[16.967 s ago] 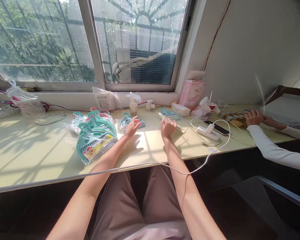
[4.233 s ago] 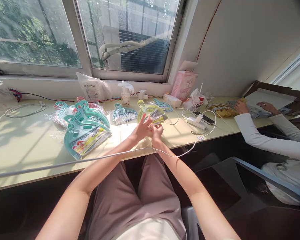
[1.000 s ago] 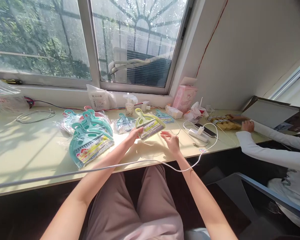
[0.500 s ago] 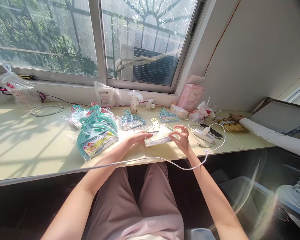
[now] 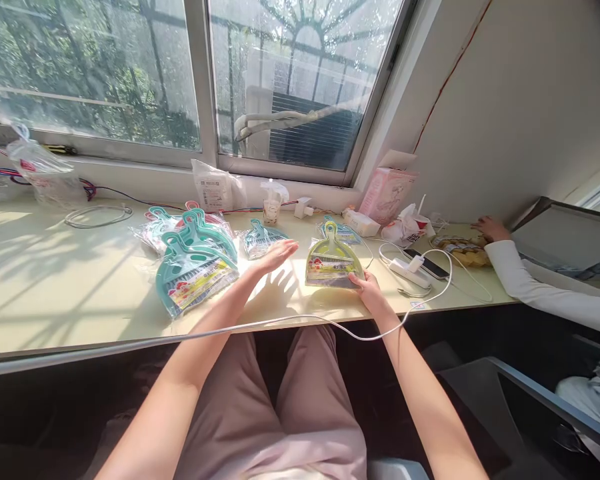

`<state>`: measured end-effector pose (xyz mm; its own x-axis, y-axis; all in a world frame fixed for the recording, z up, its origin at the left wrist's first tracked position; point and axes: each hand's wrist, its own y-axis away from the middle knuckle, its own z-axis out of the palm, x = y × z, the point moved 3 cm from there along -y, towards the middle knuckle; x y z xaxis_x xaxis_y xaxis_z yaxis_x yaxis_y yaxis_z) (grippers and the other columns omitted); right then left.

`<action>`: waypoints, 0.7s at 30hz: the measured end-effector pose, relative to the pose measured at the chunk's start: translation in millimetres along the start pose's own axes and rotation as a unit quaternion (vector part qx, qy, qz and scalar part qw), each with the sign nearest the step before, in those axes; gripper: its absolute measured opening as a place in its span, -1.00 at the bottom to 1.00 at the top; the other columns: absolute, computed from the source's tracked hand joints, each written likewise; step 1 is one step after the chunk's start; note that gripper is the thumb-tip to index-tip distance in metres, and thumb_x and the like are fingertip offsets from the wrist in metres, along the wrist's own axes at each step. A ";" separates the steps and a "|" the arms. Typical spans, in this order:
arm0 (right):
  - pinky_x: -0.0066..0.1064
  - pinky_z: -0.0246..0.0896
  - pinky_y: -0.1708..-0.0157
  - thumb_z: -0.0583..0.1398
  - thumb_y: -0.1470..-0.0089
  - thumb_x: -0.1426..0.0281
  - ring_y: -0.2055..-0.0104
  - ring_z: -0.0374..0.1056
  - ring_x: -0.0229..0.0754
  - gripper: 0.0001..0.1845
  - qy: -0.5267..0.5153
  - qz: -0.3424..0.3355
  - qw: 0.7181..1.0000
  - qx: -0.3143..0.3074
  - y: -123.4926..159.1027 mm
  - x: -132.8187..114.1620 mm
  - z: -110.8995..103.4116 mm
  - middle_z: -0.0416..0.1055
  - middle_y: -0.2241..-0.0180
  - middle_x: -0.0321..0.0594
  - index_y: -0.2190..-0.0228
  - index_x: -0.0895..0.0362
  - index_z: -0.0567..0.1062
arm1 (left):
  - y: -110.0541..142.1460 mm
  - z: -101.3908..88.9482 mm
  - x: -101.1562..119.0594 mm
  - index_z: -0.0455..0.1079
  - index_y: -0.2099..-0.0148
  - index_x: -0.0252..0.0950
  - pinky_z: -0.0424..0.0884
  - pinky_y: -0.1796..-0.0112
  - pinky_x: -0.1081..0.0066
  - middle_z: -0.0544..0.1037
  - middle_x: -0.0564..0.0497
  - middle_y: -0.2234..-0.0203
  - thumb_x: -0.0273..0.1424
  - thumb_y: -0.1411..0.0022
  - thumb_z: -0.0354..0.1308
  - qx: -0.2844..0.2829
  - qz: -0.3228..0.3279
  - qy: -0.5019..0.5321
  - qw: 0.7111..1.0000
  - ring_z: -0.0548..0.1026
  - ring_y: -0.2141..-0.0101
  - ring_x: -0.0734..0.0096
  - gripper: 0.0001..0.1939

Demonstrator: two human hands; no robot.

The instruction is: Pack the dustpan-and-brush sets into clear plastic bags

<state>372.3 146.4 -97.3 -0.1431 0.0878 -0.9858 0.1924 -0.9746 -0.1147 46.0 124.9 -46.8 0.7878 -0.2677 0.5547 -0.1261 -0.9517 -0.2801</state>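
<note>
My right hand [image 5: 371, 291] grips the lower right corner of a yellow-green dustpan [image 5: 334, 257] in clear wrapping. A printed label and a strip of brush bristles show on its front, and its looped handle points away from me. My left hand [image 5: 277, 255] is off the dustpan, held over the table with fingers stretched out, nothing in it. Left of it lies a pile of wrapped teal dustpans [image 5: 193, 267], with pinkish-red ones partly hidden behind. A small teal dustpan [image 5: 261, 237] lies behind my left hand, and another teal dustpan [image 5: 344, 231] is partly behind the yellow-green one.
A white cable [image 5: 325, 322] runs across my forearms along the table edge. On the right are a power strip [image 5: 409, 272], a phone [image 5: 427, 264] and another person's hand [image 5: 493, 229] near a yellowish bundle. A pink box [image 5: 387, 193] and a cup [image 5: 271, 212] stand by the window.
My left hand has let go of the yellow-green dustpan and moved slightly left and up, fingers extended. The dustpan now faces me more upright in my right hand. The other person's hand has shifted.
</note>
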 end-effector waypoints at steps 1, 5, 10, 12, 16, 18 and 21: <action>-0.04 0.64 0.04 0.62 0.25 0.04 0.03 0.69 0.23 -0.30 -0.004 -0.004 1.000 0.014 -3.2 2.6 -5.0 0.75 0.13 -0.09 0.06 0.01 0.67 | -1.4 -6.4 -7.5 0.43 -0.52 -0.36 0.09 -0.51 -0.25 0.41 -0.40 -0.49 -0.03 -0.58 0.05 0.025 -0.023 -0.091 0.995 0.25 -0.54 -0.30 -0.30; -0.09 0.64 0.07 0.61 0.24 0.08 0.02 0.69 0.18 -0.33 -0.016 -0.020 0.999 0.042 -13.4 13.7 -19.8 0.76 0.14 -0.13 0.07 -0.03 0.65 | -1.6 -21.6 -41.2 0.60 -0.32 -0.37 -0.18 -0.52 -0.38 0.48 -0.43 -0.43 -0.22 -0.48 0.20 0.018 -0.131 -0.254 0.958 0.25 -0.52 -0.43 -0.49; -0.09 0.65 0.08 0.64 0.29 0.12 0.06 0.69 0.16 -0.35 -0.009 -0.012 1.000 0.025 -13.4 14.5 -19.7 0.75 0.19 -0.17 0.12 -0.01 0.66 | -2.9 -30.0 -58.5 0.66 0.05 -0.37 0.32 -0.31 0.02 0.73 -0.31 0.05 -0.50 -0.53 -0.07 0.009 -0.162 -0.201 0.966 0.67 0.01 -0.03 -0.59; -0.05 0.64 0.01 0.65 0.29 0.11 0.00 0.68 0.20 -0.34 -0.001 -0.015 1.000 0.015 -9.8 9.7 -16.2 0.75 0.16 -0.15 0.12 0.00 0.67 | -3.9 -30.4 -56.2 0.64 0.10 -0.35 0.40 -0.19 0.11 0.73 -0.28 0.09 -0.53 -0.48 -0.03 0.012 -0.156 -0.203 0.967 0.66 0.05 -0.01 -0.64; 0.05 0.59 -0.16 0.65 0.26 0.03 -0.16 0.63 0.29 -0.29 0.014 -0.027 0.999 -0.023 -1.5 -2.7 -4.1 0.75 0.06 -0.10 0.07 0.00 0.68 | -5.7 -21.9 -42.3 0.66 0.23 -0.27 0.46 0.00 0.26 0.75 -0.18 0.12 -0.51 -0.38 0.13 0.005 -0.112 -0.177 0.978 0.67 0.04 0.02 -0.74; 0.06 0.57 -0.18 0.66 0.29 0.00 -0.16 0.63 0.31 -0.25 0.024 -0.030 0.998 -0.049 0.3 -7.6 5.7 0.75 0.04 -0.09 0.07 0.01 0.69 | -7.6 -15.1 -34.1 0.68 0.29 -0.23 0.46 0.06 0.27 0.75 -0.15 0.21 -0.45 -0.33 0.22 -0.001 -0.082 -0.144 0.986 0.68 0.08 0.00 -0.79; 0.07 0.55 -0.20 0.66 0.27 -0.02 -0.14 0.63 0.30 -0.23 0.055 -0.028 0.995 -0.080 -3.6 -10.9 26.5 0.75 0.01 -0.08 0.04 0.02 0.70 | -11.4 -7.9 -26.6 0.71 0.34 -0.20 0.45 0.12 0.27 0.72 -0.11 0.35 -0.41 -0.21 0.35 0.002 -0.063 -0.103 0.993 0.68 0.17 -0.01 -0.90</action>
<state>347.4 143.5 -82.9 -0.0519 0.1718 -0.9838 0.3412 -0.9228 -0.1791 21.8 141.7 -52.2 0.9040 -0.1089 0.4135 -0.0160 -0.9750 -0.2218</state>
